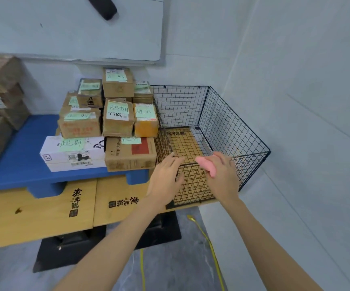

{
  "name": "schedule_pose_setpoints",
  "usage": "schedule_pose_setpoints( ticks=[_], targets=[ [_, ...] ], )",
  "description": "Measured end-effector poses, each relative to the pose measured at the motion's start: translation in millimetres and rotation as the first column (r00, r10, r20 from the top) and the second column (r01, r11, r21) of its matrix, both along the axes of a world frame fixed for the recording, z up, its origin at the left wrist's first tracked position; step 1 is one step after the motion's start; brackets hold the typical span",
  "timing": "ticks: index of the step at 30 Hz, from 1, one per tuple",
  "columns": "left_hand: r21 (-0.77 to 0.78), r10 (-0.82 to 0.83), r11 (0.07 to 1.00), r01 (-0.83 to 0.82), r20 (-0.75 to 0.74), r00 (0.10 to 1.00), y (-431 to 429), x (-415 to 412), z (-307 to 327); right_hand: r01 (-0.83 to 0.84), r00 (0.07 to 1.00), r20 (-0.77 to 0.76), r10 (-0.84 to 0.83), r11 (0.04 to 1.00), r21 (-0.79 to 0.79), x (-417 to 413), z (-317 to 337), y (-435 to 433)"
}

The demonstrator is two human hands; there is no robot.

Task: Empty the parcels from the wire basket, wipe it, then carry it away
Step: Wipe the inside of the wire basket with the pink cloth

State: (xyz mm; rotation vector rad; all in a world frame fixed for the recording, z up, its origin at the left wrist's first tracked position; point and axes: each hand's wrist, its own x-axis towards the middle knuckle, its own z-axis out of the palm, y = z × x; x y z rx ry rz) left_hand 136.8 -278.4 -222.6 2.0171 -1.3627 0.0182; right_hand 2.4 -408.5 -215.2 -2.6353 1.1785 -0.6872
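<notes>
Below the wire basket (229,127), on the grey floor, a yellow cable (211,248) trails past the black feet of the wooden table (33,217). At the basket's front rim both hands meet it. The left hand (165,175) lies flat on the front left corner with its fingers straight. The right hand (222,177) is curled round a bunched pink cloth (206,164) held against the top wire.

The basket stands on the table's right end, its front right corner close to the edge. It holds no parcels; only the tabletop shows through the mesh floor. So the emptying looks done and the wiping is just starting.

Left of the basket, the parcels (117,120) are stacked several high on a blue platform (23,160), and the nearest cartons seem to press against its left wall. Behind it is the bare corner of the room.

Risks, as I judge them:
- The empty basket is probably light, so a firm rub could slide it rightward off the table unless the left hand braces it.
- The cloth may snag on wire ends.
- Lifting the basket could rob the stack of support and tip the upper cartons.
- The cable lies where feet may go when carrying the basket away.
</notes>
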Motion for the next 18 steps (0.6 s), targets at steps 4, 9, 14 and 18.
schedule_pose_setpoints(
  ticks=[4,9,14,18],
  targets=[
    [-0.089,0.011,0.996,-0.01,0.01,1.0,-5,0,-11,-0.083,0.996,0.006,0.083,0.997,-0.002,4,-5,6],
    [-0.171,0.045,0.985,-0.034,0.06,0.997,-7,4,-24,-0.076,0.994,0.083,0.072,0.996,0.046,16,-14,13],
    [-0.245,0.099,0.965,-0.093,0.01,0.995,-12,1,-28,-0.101,0.989,0.115,0.094,0.993,0.065,8,-15,-1],
    [-0.283,0.127,0.951,-0.126,-0.012,0.992,-15,0,-31,0.032,0.993,0.107,-0.046,0.99,0.134,-19,-11,-40]
  ],
)
